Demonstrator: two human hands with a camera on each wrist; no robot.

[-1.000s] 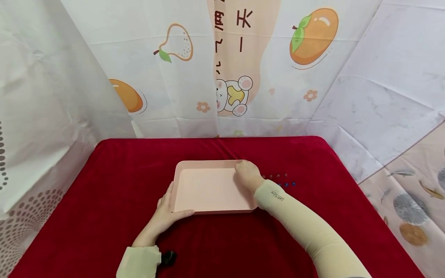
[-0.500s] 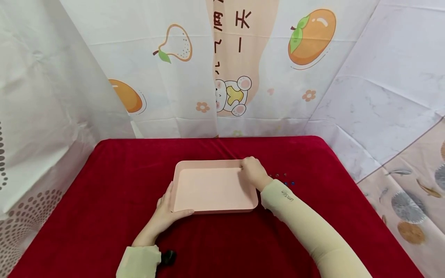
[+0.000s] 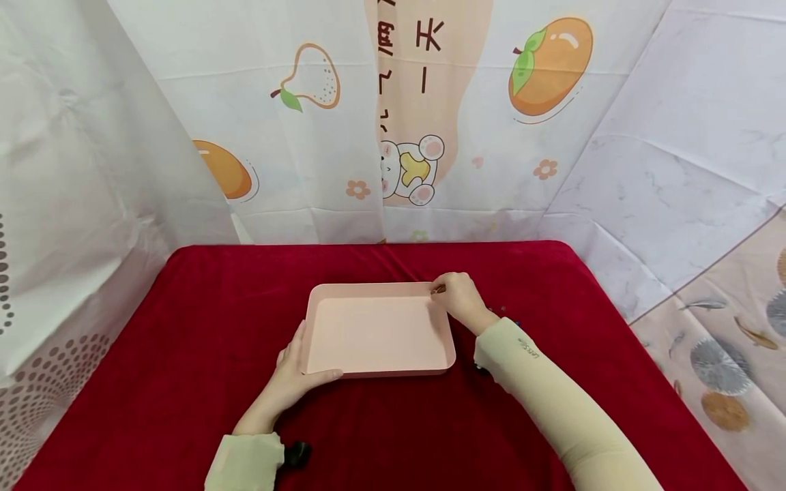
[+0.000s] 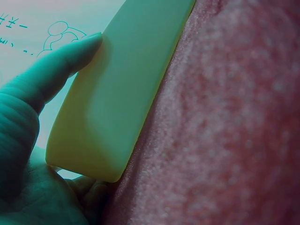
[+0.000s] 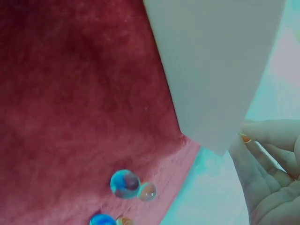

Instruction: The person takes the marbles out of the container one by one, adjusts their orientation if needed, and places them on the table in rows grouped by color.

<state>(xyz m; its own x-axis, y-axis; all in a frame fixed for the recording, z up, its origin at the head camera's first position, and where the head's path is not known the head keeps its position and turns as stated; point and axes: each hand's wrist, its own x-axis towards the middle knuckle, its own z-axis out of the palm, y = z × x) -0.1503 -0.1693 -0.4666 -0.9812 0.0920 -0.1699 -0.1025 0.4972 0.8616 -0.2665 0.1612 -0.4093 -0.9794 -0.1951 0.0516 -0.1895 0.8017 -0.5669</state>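
A shallow pink tray (image 3: 377, 334) lies on the red cloth, its visible inside bare. My left hand (image 3: 291, 382) grips the tray's near left corner, thumb along the front wall and fingers along the left side; the left wrist view shows the thumb (image 4: 70, 61) against the wall. My right hand (image 3: 460, 300) is at the far right corner of the rim. Its thumb and index finger pinch a small orange marble (image 5: 245, 138), mostly hidden by the fingertips. On the cloth right of the tray lie several glass marbles, among them a blue one (image 5: 124, 183) and an orange-tinted one (image 5: 147, 191).
Red cloth (image 3: 215, 327) covers the whole table. Printed curtains (image 3: 344, 157) hang behind it and along the sides. By the left cuff shows a black object (image 3: 297, 455), partly covered by the sleeve.
My right hand has lifted out of the tray and shifted right to its far right rim, covering more of the marbles in the head view. My left hand and the tray stay put.
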